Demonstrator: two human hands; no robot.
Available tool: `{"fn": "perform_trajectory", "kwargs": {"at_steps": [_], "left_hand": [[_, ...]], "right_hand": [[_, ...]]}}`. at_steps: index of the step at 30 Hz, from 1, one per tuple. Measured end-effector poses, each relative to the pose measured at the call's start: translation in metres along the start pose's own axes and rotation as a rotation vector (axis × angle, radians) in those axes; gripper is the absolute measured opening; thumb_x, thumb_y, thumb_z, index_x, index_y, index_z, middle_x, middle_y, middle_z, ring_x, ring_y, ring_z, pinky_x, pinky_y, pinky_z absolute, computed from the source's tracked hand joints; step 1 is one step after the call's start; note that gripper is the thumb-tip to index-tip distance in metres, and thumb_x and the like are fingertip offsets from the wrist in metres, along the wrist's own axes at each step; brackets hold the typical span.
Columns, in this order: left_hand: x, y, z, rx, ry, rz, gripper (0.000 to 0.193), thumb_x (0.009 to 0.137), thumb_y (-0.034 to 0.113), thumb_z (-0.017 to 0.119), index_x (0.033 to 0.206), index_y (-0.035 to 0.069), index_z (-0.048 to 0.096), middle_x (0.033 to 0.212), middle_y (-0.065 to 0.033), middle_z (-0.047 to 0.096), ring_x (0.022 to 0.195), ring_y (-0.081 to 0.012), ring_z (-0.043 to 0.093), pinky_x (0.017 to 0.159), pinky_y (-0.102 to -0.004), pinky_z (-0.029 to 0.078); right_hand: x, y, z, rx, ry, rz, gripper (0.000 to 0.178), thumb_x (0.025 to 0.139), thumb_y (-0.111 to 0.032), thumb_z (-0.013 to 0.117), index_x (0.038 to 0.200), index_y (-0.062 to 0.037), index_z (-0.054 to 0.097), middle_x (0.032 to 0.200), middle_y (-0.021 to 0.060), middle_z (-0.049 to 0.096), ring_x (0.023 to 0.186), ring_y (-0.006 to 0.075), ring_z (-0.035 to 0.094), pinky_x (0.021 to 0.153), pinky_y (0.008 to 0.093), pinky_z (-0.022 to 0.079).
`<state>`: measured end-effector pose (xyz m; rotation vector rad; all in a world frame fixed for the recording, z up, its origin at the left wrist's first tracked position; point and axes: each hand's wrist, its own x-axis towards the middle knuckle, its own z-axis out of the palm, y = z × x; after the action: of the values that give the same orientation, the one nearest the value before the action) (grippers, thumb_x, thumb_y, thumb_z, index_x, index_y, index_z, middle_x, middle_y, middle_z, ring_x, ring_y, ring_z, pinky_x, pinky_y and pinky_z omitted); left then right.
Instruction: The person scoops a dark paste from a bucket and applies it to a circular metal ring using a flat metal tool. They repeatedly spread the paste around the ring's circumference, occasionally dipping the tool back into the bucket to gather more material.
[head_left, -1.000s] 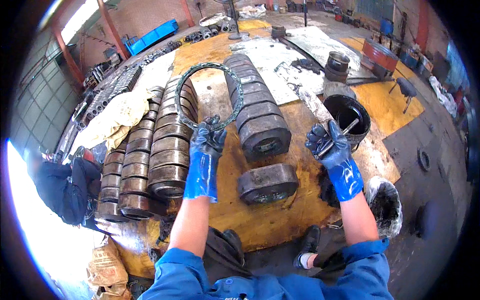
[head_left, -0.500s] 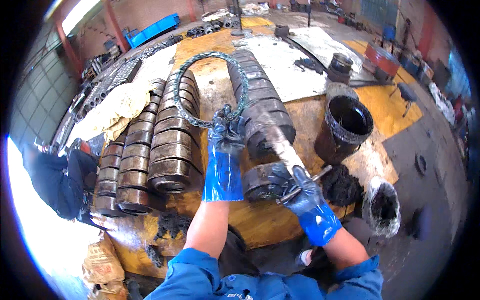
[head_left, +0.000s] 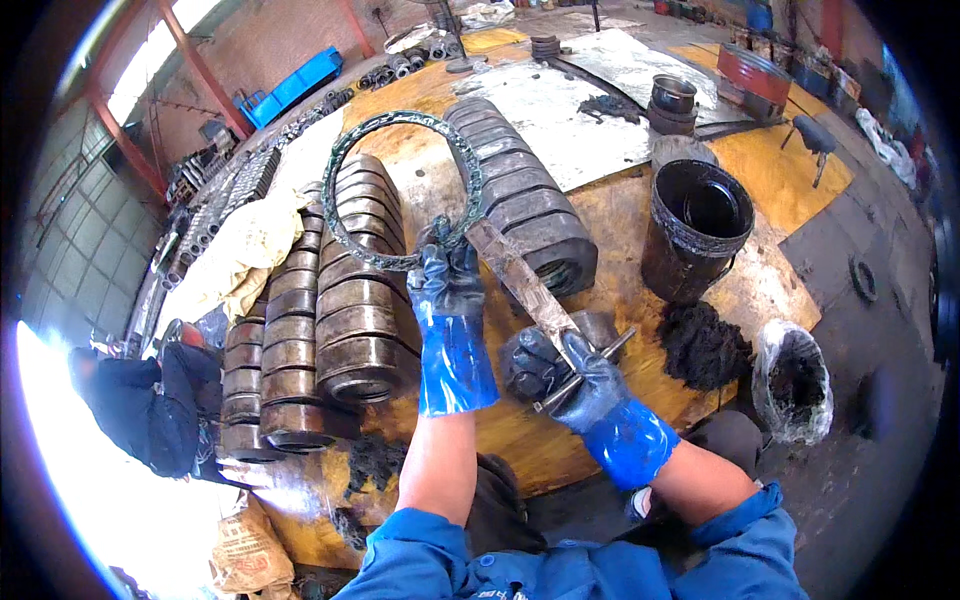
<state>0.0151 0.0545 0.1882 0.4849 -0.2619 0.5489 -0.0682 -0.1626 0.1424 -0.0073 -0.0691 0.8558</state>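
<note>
On my feed I see a long blue container (head_left: 290, 88) far left, a rusty red metal drum (head_left: 752, 82) far right near a small black stool (head_left: 815, 134), a crumpled cream cloth (head_left: 235, 240) left and a tan sack (head_left: 250, 552) near left.

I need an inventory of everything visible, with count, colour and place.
Large braided ring: 1, dark green, upper centre
Flat metal bar with crossbar: 1, brownish, centre
Rows of round metal blocks: 3, brown, left
Row of angular metal blocks: 1, grey, centre
Cylindrical bucket: 1, black, right
Fibrous clumps: several, black, lower half
Round plastic bag: 1, whitish, lower right
Draped cloth: 1, cream, left
Long trough: 1, blue, upper left
Round drum: 1, red, upper right
Other person: 1, dark clothing, left
Left hand: 1, black and blue, gripping ring
Right hand: 1, black and blue, gripping bar
</note>
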Motion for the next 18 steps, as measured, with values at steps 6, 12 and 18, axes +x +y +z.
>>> {"fn": "perform_trajectory", "kwargs": {"at_steps": [6, 12, 18], "left_hand": [[-0.012, 0.003, 0.012, 0.269, 0.050, 0.091, 0.038, 0.093, 0.018, 0.064, 0.124, 0.000, 0.054, 0.120, -0.0112, 0.064, 0.103, -0.0268, 0.064, 0.096, -0.0429, 0.052], [-0.019, 0.002, 0.020, 0.374, -0.019, 0.110, 0.034, 0.096, 0.015, 0.059, 0.125, -0.001, 0.054, 0.127, -0.0128, 0.060, 0.113, -0.0254, 0.060, 0.098, -0.0427, 0.051], [-0.021, 0.007, 0.021, 0.404, 0.002, 0.069, 0.031, 0.093, 0.008, 0.059, 0.123, 0.000, 0.057, 0.127, -0.0150, 0.061, 0.110, -0.0306, 0.062, 0.096, -0.0470, 0.053]], "right_hand": [[0.003, -0.013, -0.013, 0.068, -0.094, 0.014, 0.047, 0.101, -0.034, 0.045, 0.133, 0.0000, 0.050, 0.133, 0.0183, 0.057, 0.119, 0.0358, 0.057, 0.098, 0.0503, 0.051], [0.004, -0.014, -0.016, 0.086, -0.138, 0.026, 0.049, 0.102, -0.036, 0.042, 0.131, 0.0020, 0.052, 0.131, 0.0180, 0.058, 0.116, 0.0345, 0.059, 0.097, 0.0489, 0.051], [0.006, -0.025, -0.010, 0.161, -0.233, 0.080, 0.051, 0.101, -0.039, 0.043, 0.129, 0.0019, 0.055, 0.128, 0.0172, 0.060, 0.114, 0.0314, 0.061, 0.095, 0.0455, 0.052]]}}
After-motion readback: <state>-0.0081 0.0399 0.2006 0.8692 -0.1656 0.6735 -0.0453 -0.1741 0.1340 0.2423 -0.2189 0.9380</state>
